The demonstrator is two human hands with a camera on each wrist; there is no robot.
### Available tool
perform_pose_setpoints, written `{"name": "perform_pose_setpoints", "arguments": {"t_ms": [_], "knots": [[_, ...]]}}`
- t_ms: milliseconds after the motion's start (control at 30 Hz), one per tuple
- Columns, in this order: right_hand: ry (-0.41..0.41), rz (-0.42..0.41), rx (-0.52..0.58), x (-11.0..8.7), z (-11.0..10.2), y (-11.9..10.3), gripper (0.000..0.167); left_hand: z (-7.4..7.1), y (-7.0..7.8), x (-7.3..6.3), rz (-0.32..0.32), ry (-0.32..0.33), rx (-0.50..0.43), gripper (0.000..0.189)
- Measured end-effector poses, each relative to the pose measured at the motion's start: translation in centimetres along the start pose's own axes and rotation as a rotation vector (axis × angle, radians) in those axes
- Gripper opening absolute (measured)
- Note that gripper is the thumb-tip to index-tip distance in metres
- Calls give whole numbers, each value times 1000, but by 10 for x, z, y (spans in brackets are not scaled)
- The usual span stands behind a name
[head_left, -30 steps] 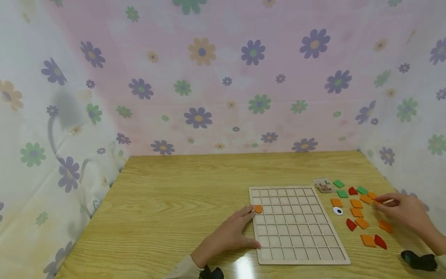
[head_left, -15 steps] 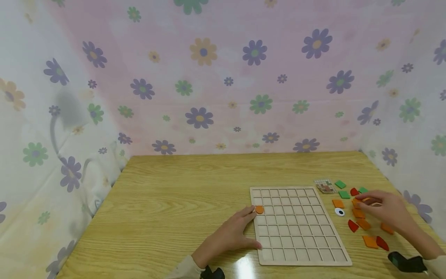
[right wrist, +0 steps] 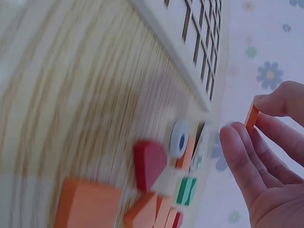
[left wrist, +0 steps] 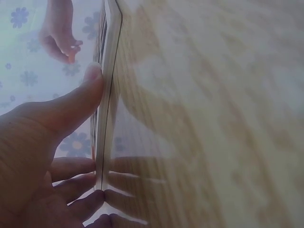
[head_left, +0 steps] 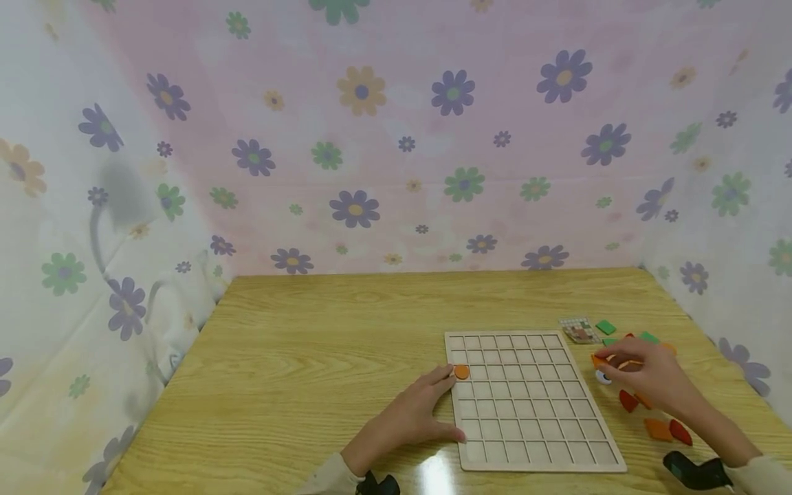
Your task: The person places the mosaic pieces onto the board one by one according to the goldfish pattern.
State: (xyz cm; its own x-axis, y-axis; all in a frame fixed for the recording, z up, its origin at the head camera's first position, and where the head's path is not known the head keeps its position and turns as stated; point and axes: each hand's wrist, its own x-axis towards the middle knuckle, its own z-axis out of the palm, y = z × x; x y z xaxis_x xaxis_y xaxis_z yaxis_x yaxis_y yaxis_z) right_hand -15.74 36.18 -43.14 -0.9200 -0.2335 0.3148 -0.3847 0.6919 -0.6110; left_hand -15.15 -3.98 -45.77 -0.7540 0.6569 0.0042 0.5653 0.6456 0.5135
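My left hand rests at the left edge of a pale wooden grid board. Its fingers and thumb are spread along that edge, the fingertips beside an orange round piece lying in a left-column cell. Over the loose pieces right of the board, my right hand pinches a thin orange tile between thumb and fingers, raised off the table. Under that hand, a white eye piece and a red rounded piece lie on the table. The hand hides several of the orange pieces in the head view.
A small printed pattern card lies at the board's far right corner, near a green tile. Closer to me are an orange square and a red piece. A flowered cloth hangs behind the wooden table.
My right hand has moved left across the loose pieces toward the board, carrying the orange tile. My left hand stays at the board's edge.
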Motion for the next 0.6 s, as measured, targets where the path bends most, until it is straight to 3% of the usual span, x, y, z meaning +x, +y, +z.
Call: {"name": "perform_pose_setpoints", "arguments": {"t_ms": [233,600], "knots": [[-8,-32,83,2,11,-16,18,0,0,-1,5,-5,-14,92],[-54,-154,131,10,34,-51,20,-1,1,-1,-1,-1,-27,91]]}}
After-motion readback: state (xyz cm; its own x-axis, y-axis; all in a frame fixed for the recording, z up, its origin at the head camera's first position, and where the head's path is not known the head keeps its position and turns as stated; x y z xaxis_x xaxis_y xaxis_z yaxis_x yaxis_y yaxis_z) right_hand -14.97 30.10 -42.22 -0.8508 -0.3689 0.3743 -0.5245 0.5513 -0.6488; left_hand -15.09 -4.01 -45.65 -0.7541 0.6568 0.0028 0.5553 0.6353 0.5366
